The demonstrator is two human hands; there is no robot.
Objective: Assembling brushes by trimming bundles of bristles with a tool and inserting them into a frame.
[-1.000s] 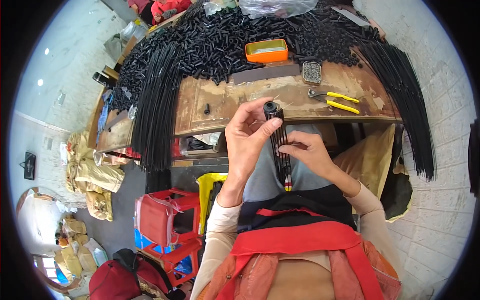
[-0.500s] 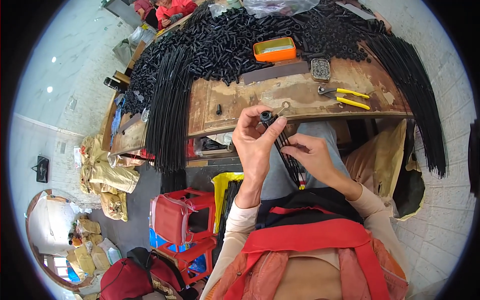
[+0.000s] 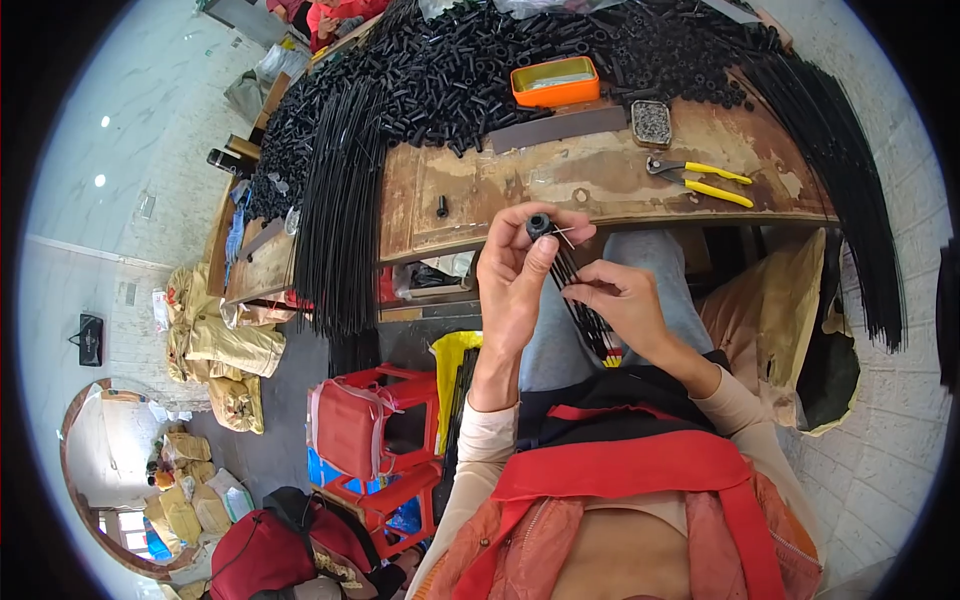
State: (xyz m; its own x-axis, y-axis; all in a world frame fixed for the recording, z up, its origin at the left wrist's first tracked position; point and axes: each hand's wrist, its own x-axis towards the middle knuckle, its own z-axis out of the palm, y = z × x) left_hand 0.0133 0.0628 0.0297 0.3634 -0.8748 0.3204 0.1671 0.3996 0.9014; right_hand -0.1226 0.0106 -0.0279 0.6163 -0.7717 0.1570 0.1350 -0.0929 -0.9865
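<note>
My left hand (image 3: 512,285) is closed around the top of a bundle of thin black rods (image 3: 588,325) that look like umbrella ribs. At their upper end sits a round black hub (image 3: 539,225) with a hole in it, between the thumb and fingers. A thin pale wire (image 3: 565,239) sticks out beside this hub. My right hand (image 3: 625,305) pinches the rods lower down with thumb and forefinger. The rods slant down over my lap, and their lower ends reach the dark cloth there.
Yellow-handled pliers (image 3: 705,182), a tin of small metal pieces (image 3: 651,123), an orange tin (image 3: 555,82) and a grey strip (image 3: 558,130) lie on the worn table (image 3: 450,185). Behind them is a heap of black tubes (image 3: 420,90). Rod bundles (image 3: 340,215) overhang the edge. Red stools (image 3: 365,425) stand left.
The view has shifted slightly. My left thumb has moved down off the side of the hub, and the left fingers reach out further behind the wire. Both hands keep hold of the rods.
</note>
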